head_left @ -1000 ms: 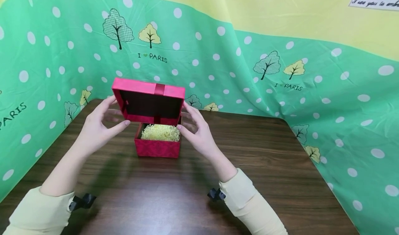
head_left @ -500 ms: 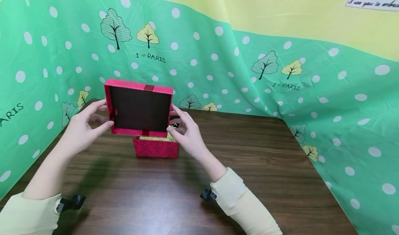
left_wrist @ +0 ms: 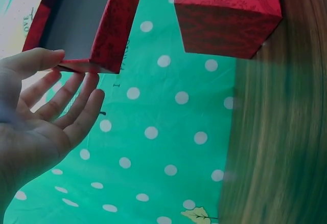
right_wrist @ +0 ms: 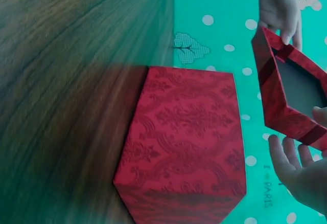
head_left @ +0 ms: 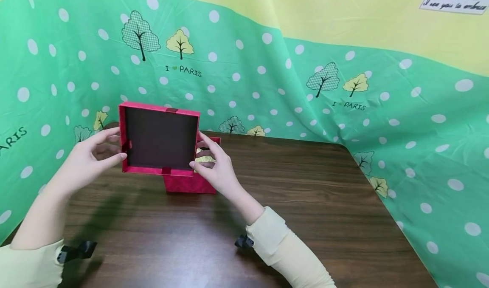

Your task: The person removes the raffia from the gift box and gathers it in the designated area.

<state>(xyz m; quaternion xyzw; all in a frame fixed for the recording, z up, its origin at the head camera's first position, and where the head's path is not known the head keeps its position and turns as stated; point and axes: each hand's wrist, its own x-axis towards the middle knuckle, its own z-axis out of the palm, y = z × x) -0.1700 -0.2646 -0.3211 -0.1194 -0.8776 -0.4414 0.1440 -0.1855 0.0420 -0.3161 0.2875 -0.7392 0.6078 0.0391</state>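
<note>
Raised between both hands, a red box lid [head_left: 160, 139] shows its black inside to the head view. My left hand [head_left: 85, 154] pinches the lid's left edge, thumb in front and fingers behind. At the opposite edge my right hand [head_left: 215, 167] grips it the same way. Behind and below the lid, the red patterned box [head_left: 189, 184] stands on the table, partly hidden by the lid and right hand. Pale yellow shredded filler [head_left: 205, 157] shows inside the box. In the left wrist view, the left hand [left_wrist: 56, 96] touches the lid's end [left_wrist: 110, 35], apart from the box [left_wrist: 227, 19].
The dark wood table [head_left: 305, 203] reaches back to a green dotted curtain [head_left: 259, 84], which encloses the left, back and right sides. Black cameras [head_left: 76, 252] are worn at both wrists over pale sleeves [head_left: 267, 232].
Both hands have carried the lid left and slightly down, away from over the box. It has tilted more upright, so its black inside faces the head view. The box has stayed in place.
</note>
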